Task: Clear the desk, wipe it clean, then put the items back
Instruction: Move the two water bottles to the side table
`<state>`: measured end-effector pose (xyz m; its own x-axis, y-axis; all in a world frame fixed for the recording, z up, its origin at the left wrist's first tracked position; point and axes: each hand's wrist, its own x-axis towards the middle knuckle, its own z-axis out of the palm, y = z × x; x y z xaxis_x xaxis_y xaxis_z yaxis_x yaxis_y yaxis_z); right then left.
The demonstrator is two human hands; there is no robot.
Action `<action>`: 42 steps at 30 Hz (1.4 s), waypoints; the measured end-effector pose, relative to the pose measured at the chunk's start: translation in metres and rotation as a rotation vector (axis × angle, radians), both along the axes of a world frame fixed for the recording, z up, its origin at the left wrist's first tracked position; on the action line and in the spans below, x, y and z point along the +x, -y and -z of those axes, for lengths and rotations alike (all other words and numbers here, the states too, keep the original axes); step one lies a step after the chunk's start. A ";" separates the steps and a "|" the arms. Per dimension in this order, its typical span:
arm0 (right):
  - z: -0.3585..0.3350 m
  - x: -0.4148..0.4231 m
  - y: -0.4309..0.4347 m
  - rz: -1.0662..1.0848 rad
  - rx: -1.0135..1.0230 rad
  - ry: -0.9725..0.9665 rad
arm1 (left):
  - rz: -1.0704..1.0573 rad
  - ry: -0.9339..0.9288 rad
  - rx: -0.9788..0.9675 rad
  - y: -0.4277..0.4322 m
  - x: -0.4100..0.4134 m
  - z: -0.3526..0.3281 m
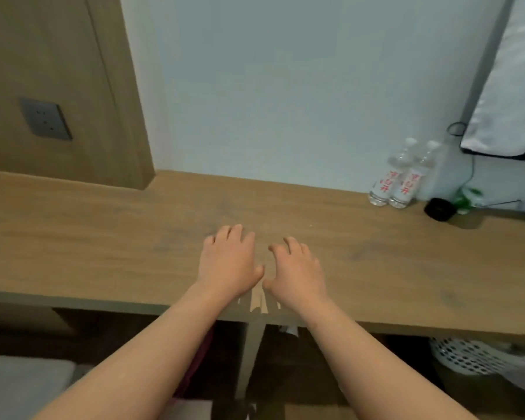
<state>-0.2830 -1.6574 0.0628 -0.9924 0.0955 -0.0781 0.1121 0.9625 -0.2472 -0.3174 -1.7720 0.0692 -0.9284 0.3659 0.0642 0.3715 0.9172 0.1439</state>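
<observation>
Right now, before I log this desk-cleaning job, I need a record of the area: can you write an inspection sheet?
Surface: wooden desk, no cloth seen on it.
Job's things: two water bottles upright, side by side, far right by the wall; black round object beside them.
Clutter: small green plant next to the black object.
Grippers: left hand and right hand palms down over the desk, holding nothing.
Cables: black cable hanging down the far-right wall.
Surroundings: wall socket on the left wood panel; white perforated basket under the desk, right.
</observation>
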 end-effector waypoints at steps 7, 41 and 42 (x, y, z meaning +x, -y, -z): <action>0.009 0.037 -0.144 0.204 -0.041 0.031 | 0.161 0.057 -0.027 -0.145 0.021 0.013; 0.001 -0.163 -0.469 0.142 -0.228 -0.162 | -0.070 0.064 0.556 -0.445 -0.180 0.016; -0.004 -0.170 -0.472 0.115 -0.177 -0.186 | -0.078 0.028 0.605 -0.449 -0.187 0.012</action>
<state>-0.4529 -1.1854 0.0669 -0.9745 0.2099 0.0792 0.1553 0.8861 -0.4367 -0.5048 -1.3228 0.0571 -0.9554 0.2027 0.2149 0.2949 0.6944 0.6564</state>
